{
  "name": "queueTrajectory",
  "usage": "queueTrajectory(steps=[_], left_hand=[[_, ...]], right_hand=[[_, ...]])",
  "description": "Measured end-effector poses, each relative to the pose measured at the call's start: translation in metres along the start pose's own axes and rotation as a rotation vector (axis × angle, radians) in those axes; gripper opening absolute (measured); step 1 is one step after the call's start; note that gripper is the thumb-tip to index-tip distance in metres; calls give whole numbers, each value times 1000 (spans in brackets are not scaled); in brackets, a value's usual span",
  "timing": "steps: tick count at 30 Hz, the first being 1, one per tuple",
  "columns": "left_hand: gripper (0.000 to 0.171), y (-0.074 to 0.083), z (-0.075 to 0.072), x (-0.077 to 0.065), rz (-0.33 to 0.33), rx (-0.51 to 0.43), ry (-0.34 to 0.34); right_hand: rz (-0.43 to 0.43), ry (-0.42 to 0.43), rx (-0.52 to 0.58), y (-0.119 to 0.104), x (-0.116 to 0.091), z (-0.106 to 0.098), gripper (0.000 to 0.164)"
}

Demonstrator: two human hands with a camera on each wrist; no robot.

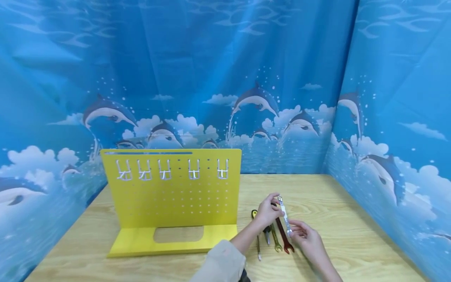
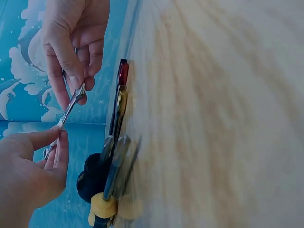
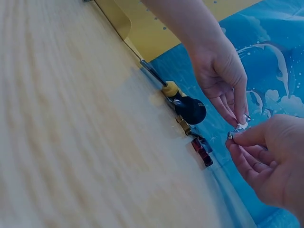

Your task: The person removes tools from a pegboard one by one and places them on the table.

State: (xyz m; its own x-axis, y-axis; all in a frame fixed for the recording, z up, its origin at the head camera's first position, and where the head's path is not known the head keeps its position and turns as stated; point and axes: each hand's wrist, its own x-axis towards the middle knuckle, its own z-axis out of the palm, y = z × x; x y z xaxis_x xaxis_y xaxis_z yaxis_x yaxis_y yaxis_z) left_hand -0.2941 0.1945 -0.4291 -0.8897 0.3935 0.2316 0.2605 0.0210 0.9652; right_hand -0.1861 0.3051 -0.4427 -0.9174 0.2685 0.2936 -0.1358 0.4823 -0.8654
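Observation:
A silver wrench [image 1: 284, 216] is held up over the table between both hands. My left hand [image 1: 269, 211] pinches it near its far end, thumb and fingers on the shaft. At the near end, my right hand [image 1: 310, 241] grips it between thumb and fingertips; the left wrist view shows the wrench [image 2: 70, 108] spanning the two hands. Below lie a dark red wrench [image 1: 284, 237] and a gold wrench [image 1: 276, 241], side by side. Left of them are a screwdriver with a yellow and black handle [image 1: 254, 214] and another dark-handled screwdriver [image 1: 267, 232], partly hidden by my left arm.
A yellow pegboard stand [image 1: 176, 203] stands on the wooden table [image 1: 338, 219] to the left, with several metal hooks [image 1: 194, 170] along its upper part. Behind and to the right hangs a blue dolphin-print curtain [image 1: 197, 78].

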Motion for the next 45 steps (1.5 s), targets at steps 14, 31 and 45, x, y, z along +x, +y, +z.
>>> queueTrajectory(steps=[14,31,45], left_hand=[[57,-6,0,10,35,174,-86],[56,-14,-10,17,162,715,-175],[47,-21,-13,20,209,684,-202]], right_hand=[[20,4,-100,6,0,-1,32],[47,-18,-175,12,0,-1,30],[64,-26,-172,12,-2,-2,30]])
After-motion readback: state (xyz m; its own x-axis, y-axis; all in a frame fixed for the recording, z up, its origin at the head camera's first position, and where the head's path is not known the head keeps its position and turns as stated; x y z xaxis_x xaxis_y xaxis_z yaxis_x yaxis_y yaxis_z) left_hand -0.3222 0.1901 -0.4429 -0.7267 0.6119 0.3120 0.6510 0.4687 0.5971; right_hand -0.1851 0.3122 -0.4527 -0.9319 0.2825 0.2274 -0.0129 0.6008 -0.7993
